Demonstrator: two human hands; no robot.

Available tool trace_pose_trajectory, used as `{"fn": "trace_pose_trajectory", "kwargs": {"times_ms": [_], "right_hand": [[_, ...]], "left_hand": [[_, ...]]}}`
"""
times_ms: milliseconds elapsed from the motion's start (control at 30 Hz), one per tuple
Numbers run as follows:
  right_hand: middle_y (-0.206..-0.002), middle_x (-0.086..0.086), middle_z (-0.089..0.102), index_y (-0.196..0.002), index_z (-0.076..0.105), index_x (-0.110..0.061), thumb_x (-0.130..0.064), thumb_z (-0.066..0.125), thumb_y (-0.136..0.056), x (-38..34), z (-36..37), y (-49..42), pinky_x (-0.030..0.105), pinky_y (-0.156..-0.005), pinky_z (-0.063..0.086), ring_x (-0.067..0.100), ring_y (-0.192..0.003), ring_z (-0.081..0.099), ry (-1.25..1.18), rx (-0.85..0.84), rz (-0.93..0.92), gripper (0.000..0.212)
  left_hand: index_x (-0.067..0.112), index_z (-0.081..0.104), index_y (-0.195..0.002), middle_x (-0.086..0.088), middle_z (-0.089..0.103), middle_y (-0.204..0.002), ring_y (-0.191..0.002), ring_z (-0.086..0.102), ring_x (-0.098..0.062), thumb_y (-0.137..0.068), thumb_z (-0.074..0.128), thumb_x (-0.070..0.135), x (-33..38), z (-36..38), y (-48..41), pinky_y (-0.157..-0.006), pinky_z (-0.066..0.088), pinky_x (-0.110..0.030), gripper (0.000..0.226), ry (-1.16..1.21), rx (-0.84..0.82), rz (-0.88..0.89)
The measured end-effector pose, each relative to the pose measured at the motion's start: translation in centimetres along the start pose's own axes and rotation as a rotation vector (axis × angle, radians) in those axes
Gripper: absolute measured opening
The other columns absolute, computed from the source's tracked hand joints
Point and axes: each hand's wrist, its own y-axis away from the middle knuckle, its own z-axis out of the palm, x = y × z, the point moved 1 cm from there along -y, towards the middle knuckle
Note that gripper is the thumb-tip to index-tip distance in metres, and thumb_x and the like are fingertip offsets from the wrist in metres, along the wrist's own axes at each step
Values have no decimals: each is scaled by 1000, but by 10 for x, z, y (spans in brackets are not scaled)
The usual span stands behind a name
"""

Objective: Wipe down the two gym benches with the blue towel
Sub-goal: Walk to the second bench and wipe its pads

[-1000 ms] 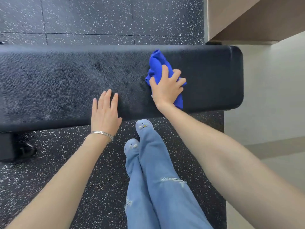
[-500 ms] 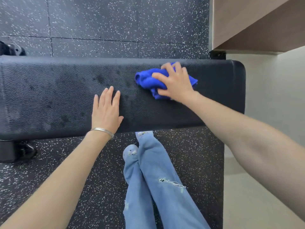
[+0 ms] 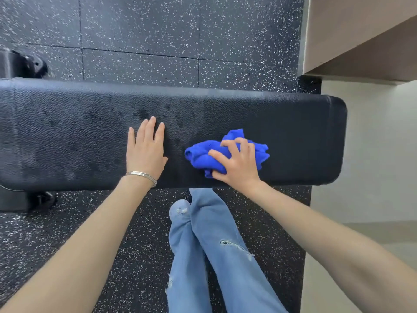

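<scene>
A black padded gym bench [image 3: 293, 132] runs across the view, its right end rounded. Dark damp spots dot the pad near the middle. A crumpled blue towel [image 3: 203, 157] lies on the pad toward its near edge, right of centre. My right hand [image 3: 237, 163] presses down on the towel with curled fingers gripping it. Just left of the towel, my left hand [image 3: 145, 150] rests flat on the pad, fingers together, a silver bangle on the wrist. Only one bench is in view.
Speckled black rubber flooring [image 3: 180, 30] surrounds the bench. Black bench feet [image 3: 24, 64] show at the far left. A pale floor [image 3: 372, 154] and a beige ledge [image 3: 361, 30] lie to the right. My legs in light blue jeans [image 3: 214, 245] stand below the bench.
My right hand has dragged the towel from the far edge of the pad back toward the near edge. The left hand has stayed flat in place.
</scene>
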Motion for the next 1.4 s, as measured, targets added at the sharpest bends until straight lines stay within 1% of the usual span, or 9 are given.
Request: {"fn": "trace_pose_trajectory", "kwargs": {"times_ms": [167, 400, 500, 600, 833, 1033, 1167, 1267, 1400], "right_hand": [[-98, 8, 66, -93, 70, -28, -45, 72, -59, 33, -5, -64, 39, -63, 44, 35, -79, 59, 31, 16, -178, 38], [-130, 9, 45, -123, 50, -31, -54, 51, -79, 40, -11, -183, 46, -94, 34, 37, -119, 37, -102, -314, 483, 49], [-132, 7, 46, -123, 51, -31, -59, 48, -78, 35, -8, -196, 48, -97, 32, 37, -123, 35, -129, -404, 540, 52], [-128, 4, 49, -116, 54, -32, -60, 50, -75, 22, -6, -181, 47, -94, 32, 35, -117, 38, -135, -262, 576, 50], [-111, 2, 55, -103, 63, -31, -49, 60, -66, -54, 0, -124, 37, -71, 34, 32, -95, 44, -134, 34, 442, 41], [-103, 2, 55, -90, 70, -27, -48, 72, -57, -120, 18, -9, 41, -66, 40, 35, -80, 56, -125, -35, -113, 39], [-95, 5, 67, -91, 70, -30, -52, 74, -57, -105, 16, -23, 39, -62, 44, 32, -74, 58, -17, -86, -375, 41], [-101, 11, 64, -96, 69, -25, -45, 71, -62, -91, 3, -82, 39, -66, 42, 35, -82, 56, -21, -54, -144, 40], [-134, 7, 43, -123, 52, -33, -44, 57, -81, -73, -6, -182, 46, -94, 35, 36, -118, 38, -49, -96, 514, 45]], "left_hand": [[11, 16, -148, -12, 11, -157, -145, 11, -28, -80, 70, 34, -1, 2, -2, -118, 10, -49, 90, -4, 3, -4], [14, 13, -149, -10, 10, -158, -146, 9, -26, -82, 68, 36, -2, 5, -3, -118, 9, -49, 89, 10, 15, -15], [15, 13, -149, -8, 8, -159, -146, 8, -24, -83, 67, 37, -5, 6, -1, -117, 7, -49, 88, 35, 34, 0], [15, 15, -149, -8, 10, -158, -146, 9, -24, -83, 66, 36, -16, 8, 6, -117, 8, -49, 86, 34, 57, 15], [15, 19, -148, -10, 10, -158, -146, 10, -27, -83, 67, 34, -66, 12, 28, -118, 10, -50, 84, 10, 30, 4], [14, 19, -149, -10, 8, -158, -146, 9, -26, -82, 69, 32, -104, 14, 36, -117, 7, -49, 86, 5, 7, 0], [14, 20, -148, -9, 9, -158, -146, 9, -25, -81, 69, 33, -108, 20, 38, -117, 7, -50, 85, -13, 30, 71], [15, 19, -148, -7, 10, -158, -146, 9, -24, -81, 68, 33, -107, 24, 39, -117, 8, -49, 85, -33, 41, 130], [17, 17, -149, -5, 10, -159, -146, 9, -23, -82, 67, 34, -109, 30, 41, -117, 8, -49, 85, -38, 33, 142]]}}
